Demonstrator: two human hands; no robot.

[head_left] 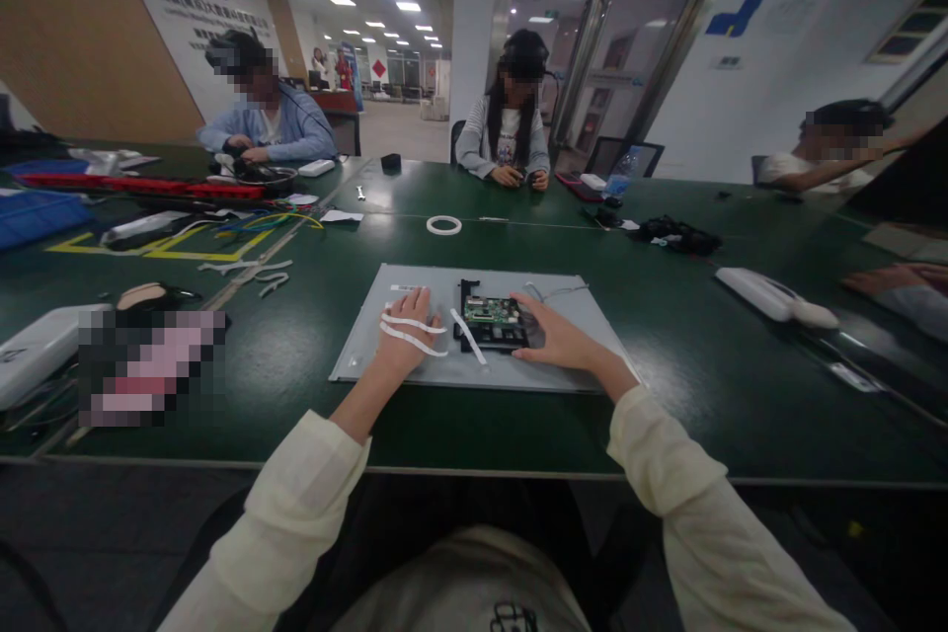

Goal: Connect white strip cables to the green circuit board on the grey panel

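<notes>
With both hands down on the flat grey metal back panel [474, 370] lying on the dark green table [696, 385], the person looks to be at the board-fitting or cable-dressing step. Left hand [404, 331] lies flat on the panel's left part, fingers spread, gripping nothing; two white tape strips [411, 334] run across its back. Right hand [552, 336] rests against the right edge of the small green circuit board [495, 311], which sits in a black frame [485, 336] at panel centre. Fingers curl around the board edge, but whether they pinch it cannot be told. A white flat ribbon strip [468, 336] lies diagonally just left of the board. Thin grey wire [563, 292] loops near the panel's far right.

Judgement: board is being seated or steadied. Next move likely calls for the left hand holding the panel down while the right makes a fine finger adjustment at the board.

Elsewhere: white tape roll [443, 225] further up the table; other people at work on the far side.
</notes>
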